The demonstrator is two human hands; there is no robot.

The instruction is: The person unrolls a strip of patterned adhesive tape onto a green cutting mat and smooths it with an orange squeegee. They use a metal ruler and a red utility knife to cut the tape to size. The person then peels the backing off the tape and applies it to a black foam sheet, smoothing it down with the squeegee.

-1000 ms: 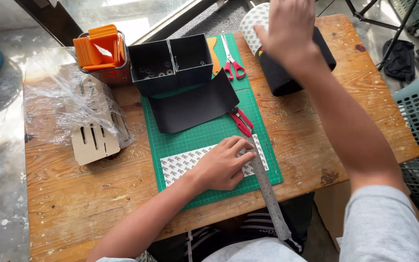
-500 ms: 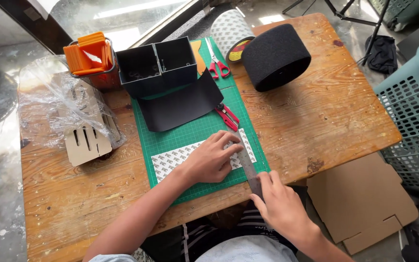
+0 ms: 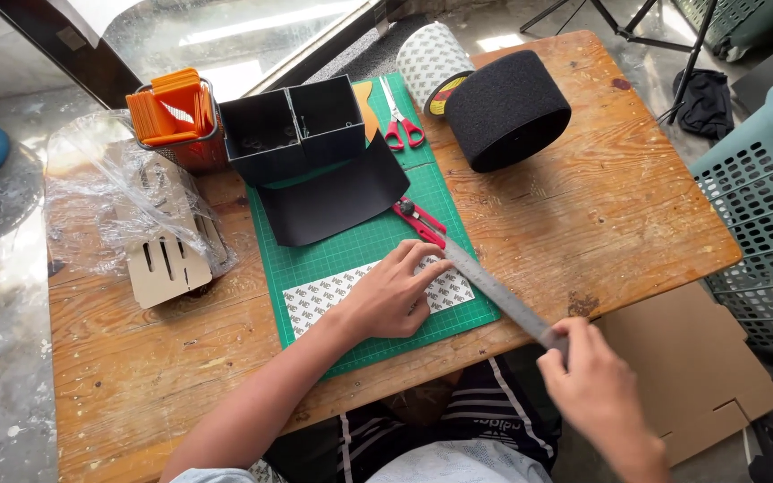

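A metal ruler (image 3: 494,291) is being set along the right end of a white patterned adhesive sheet (image 3: 315,302) that lies on the green cutting mat (image 3: 351,250) — the left hand (image 3: 393,295) is pressed flat and open on the sheet with its fingertips at the ruler's edge, while the right hand (image 3: 594,389) is closed around the ruler's near end, past the table edge. The step in hand is judged to be alignment for a cut, so a steady straightedge and the red utility knife (image 3: 420,220) just beyond it would be called for. Much of the sheet is covered by the left hand, and where the ruler crosses it cannot be made out.
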